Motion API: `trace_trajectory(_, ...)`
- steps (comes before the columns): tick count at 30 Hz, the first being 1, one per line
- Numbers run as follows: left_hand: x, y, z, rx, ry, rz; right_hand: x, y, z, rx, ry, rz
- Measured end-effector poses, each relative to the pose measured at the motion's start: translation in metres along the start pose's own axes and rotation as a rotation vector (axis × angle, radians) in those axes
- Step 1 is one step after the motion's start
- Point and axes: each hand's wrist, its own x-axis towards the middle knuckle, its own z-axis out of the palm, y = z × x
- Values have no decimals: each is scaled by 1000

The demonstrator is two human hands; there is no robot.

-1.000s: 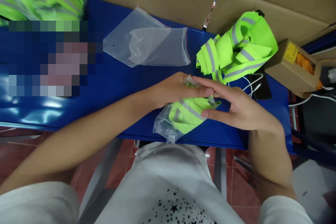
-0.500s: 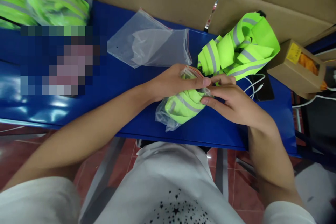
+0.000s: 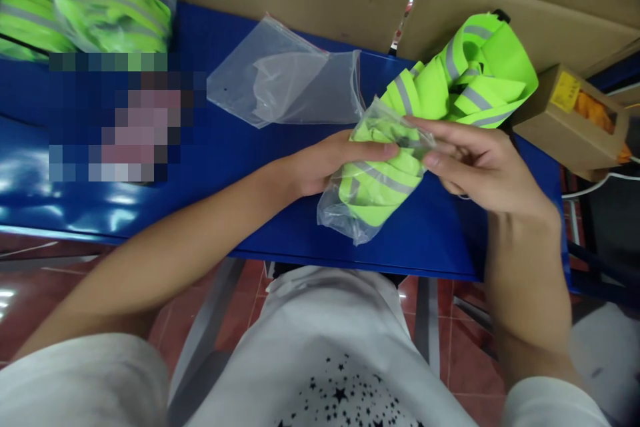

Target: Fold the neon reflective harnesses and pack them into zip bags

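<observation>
A: Thin clear plastic is the weak point here. The small clear plastic bag stuffed with a folded neon-green reflective band (image 3: pixel 377 183) is lifted a little above the near edge of the glossy blue bench (image 3: pixel 210 167), between both hands.

B: How is the grip on it?

A: The left hand (image 3: pixel 325 163) is closed around the left side of the bag, thumb on top. The right hand (image 3: pixel 480 160) pinches the open upper end with its fingertips (image 3: pixel 431 160); the other fingers are half spread.

B: So what can go wrong?

A: I think the pinch is small and the film is slippery. If the right fingers slide, the mouth may open and the band can push out, because it fills the bag tightly. Also the bag hangs near the bench edge, so a slip may drop it on the red tiled floor (image 3: pixel 30 267).

B: And the things around?

A: The loose pile of neon-green reflective bands (image 3: pixel 465 80) lies just behind the right hand; a careless move could drag it. The empty clear zip bag (image 3: pixel 290 83) is apart, it is safe.
</observation>
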Motion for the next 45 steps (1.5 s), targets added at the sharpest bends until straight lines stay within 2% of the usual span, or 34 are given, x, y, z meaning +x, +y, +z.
trace_trajectory(5,-2,1,5,124,85,144,0,-1,-2,58,-228,83)
trace_trajectory(8,-3,3,4,249,50,223,3,-1,2,37,-309,83)
trace_trajectory(10,-3,4,4,341,18,223,5,0,8,2,-340,77)
trace_trajectory(12,-2,5,2,463,-6,201,6,3,17,-41,-427,105)
trace_trajectory(14,0,5,0,555,13,188,8,8,26,-49,-486,161)
trace_trajectory(16,3,4,-2,535,115,203,11,14,32,12,-381,188)
trace_trajectory(19,6,2,-4,338,274,210,15,19,30,135,-18,137)
trace_trajectory(21,6,2,-3,249,298,178,17,19,23,165,179,82)
trace_trajectory(23,4,1,2,261,317,151,17,17,16,143,277,36)
trace_trajectory(25,0,-1,8,340,340,149,16,16,11,61,223,8)
trace_trajectory(27,-4,-3,13,407,341,156,15,17,10,-38,100,-8)
trace_trajectory(29,-6,-3,15,399,294,127,14,18,8,-92,8,-14)
trace_trajectory(35,-14,5,4,181,60,51,11,4,0,-90,6,14)
trace_trajectory(37,-18,7,0,142,-5,34,9,-3,-3,-122,3,-34)
trace_trajectory(39,-22,7,-2,117,-40,20,6,-5,-5,-129,-34,-146)
trace_trajectory(42,-24,5,1,142,30,47,3,4,-6,-99,-162,-303)
trace_trajectory(45,-22,3,4,265,124,40,0,16,0,-105,-264,-327)
